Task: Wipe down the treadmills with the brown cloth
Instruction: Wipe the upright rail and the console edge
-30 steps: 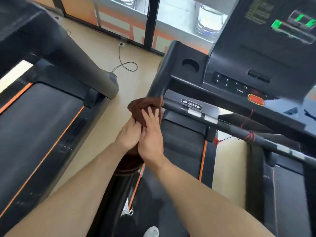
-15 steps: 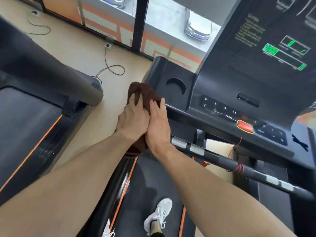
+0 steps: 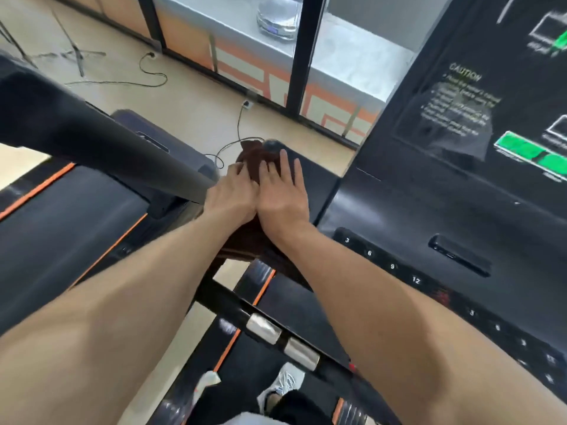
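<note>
You've pushed the brown cloth (image 3: 252,159) up from the handrail (image 3: 266,328) onto the console corner (image 3: 317,183), left hand (image 3: 232,196) and right hand (image 3: 283,191) pressing flat, grip released

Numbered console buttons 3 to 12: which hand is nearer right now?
Right. The right hand presses the brown cloth up-left of the numbered buttons; the left hand lies beside it on the cloth, farther left, by the neighbouring treadmill's handrail.
</note>
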Available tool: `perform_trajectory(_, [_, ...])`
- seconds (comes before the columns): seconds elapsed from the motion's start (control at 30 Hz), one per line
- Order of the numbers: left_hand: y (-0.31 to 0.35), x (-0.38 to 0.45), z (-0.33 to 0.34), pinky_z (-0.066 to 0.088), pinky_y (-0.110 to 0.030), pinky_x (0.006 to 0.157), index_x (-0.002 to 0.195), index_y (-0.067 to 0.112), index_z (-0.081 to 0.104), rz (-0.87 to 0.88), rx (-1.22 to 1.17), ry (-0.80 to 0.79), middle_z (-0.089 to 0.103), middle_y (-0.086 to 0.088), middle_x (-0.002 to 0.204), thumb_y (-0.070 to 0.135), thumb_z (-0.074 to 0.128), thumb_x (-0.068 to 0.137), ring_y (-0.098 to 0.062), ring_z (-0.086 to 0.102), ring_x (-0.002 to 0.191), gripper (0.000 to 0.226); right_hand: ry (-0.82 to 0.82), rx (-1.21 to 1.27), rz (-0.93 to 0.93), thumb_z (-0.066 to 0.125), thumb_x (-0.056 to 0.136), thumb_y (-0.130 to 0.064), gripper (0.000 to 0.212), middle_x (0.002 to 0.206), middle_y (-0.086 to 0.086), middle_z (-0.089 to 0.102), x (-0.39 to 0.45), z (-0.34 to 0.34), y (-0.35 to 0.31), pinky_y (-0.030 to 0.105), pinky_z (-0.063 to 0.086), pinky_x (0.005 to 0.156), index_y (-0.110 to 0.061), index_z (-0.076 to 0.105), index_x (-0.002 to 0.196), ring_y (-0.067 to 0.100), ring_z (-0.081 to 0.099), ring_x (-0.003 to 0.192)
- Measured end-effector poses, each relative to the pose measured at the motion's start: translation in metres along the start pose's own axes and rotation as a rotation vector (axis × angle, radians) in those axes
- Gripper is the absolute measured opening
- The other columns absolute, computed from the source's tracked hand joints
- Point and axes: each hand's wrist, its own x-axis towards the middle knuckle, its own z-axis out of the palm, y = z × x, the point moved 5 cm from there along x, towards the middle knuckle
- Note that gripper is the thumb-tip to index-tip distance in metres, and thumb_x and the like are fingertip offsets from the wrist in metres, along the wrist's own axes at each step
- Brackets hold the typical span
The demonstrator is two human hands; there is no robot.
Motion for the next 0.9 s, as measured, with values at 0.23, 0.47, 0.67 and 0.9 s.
perform_trajectory(0.23, [0.054,0.063,0.004,0.043,-0.053,0.095,0.146,0.020,0.041,0.117,0.134,0.045,0.041,-0.013,0.148,0.033,0.040,0.103,-0.039,0.050,0.127,0.045,-0.032,0.128,0.076,0.023,0.108,-0.020,0.054,0.166,0.014,0.028,0.054,-0.003,0.060,0.044,-0.004,0.128,-0.002,0.020,0.160,0.033,0.001,0.158])
perform_trajectory(0.47, [0.072,0.098,-0.003,0.043,-0.046,0.093,0.124,0.013,0.061,0.130,0.086,-0.012,0.060,-0.010,0.127,0.029,0.035,0.102,-0.034,0.055,0.121,0.037,0.035,0.289,0.252,0.031,0.105,-0.013,0.038,0.145,0.019,0.051,0.067,-0.011,0.071,0.044,0.021,0.122,-0.007,0.049,0.138,0.034,0.030,0.147])
perform_trajectory(0.67, [0.053,0.074,0.002,0.039,-0.047,0.105,0.149,0.013,0.041,0.301,0.046,-0.039,0.035,-0.005,0.158,0.027,0.033,0.104,-0.029,0.031,0.145,0.048,-0.054,0.181,0.143,0.036,0.107,-0.018,0.045,0.148,0.017,0.048,0.054,-0.014,0.057,0.042,0.024,0.120,-0.002,0.037,0.149,0.036,0.034,0.143])
perform_trajectory(0.9, [0.031,0.007,0.013,0.018,-0.052,0.122,0.163,0.014,0.008,0.327,0.291,-0.007,0.000,-0.005,0.171,0.035,0.027,0.104,-0.031,0.000,0.156,0.066,-0.264,0.054,0.059,0.029,0.110,-0.021,0.053,0.162,0.018,0.034,-0.003,-0.028,0.029,0.042,0.020,0.124,-0.004,0.024,0.160,0.036,0.023,0.152])
